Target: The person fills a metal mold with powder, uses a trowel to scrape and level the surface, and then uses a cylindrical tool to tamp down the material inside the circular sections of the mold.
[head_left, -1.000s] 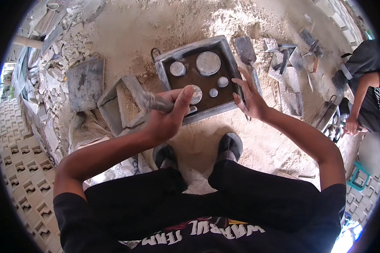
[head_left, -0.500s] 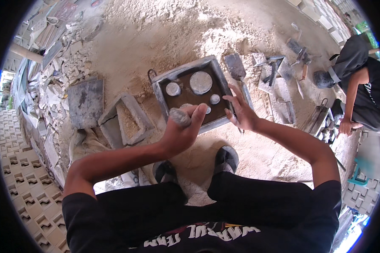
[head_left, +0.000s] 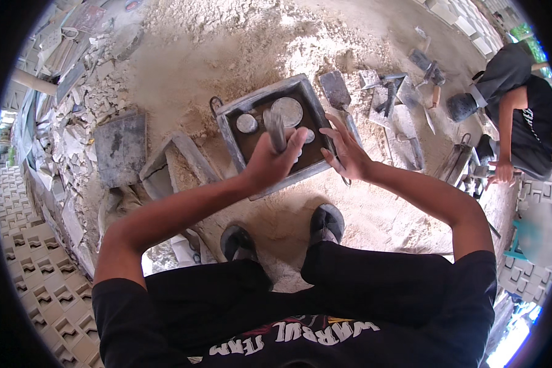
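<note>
In front of my feet lies a square, grey-rimmed mould box [head_left: 265, 98] with a brown floor. Inside it are a large round grey disc [head_left: 286, 112], a smaller round piece [head_left: 246, 123] at its left, and a few small ones, partly hidden behind my left hand. My left hand [head_left: 277, 161] is closed around a thick grey rod [head_left: 276, 130], held over the box; its lower end is hidden. At the box's right side, my right hand [head_left: 348, 154] rests against the rim with its fingers stretched out.
Left of the box are a broken grey frame [head_left: 193, 158], a dark square board [head_left: 120, 149] and rubble [head_left: 89, 116]. A flat trowel [head_left: 335, 91] and several other tools lie to the right. A co-worker [head_left: 518, 116] crouches at the far right.
My left hand and the rod have moved forward and slightly right, and the rod now stands more upright in view. My right hand still lies at the box's right rim.
</note>
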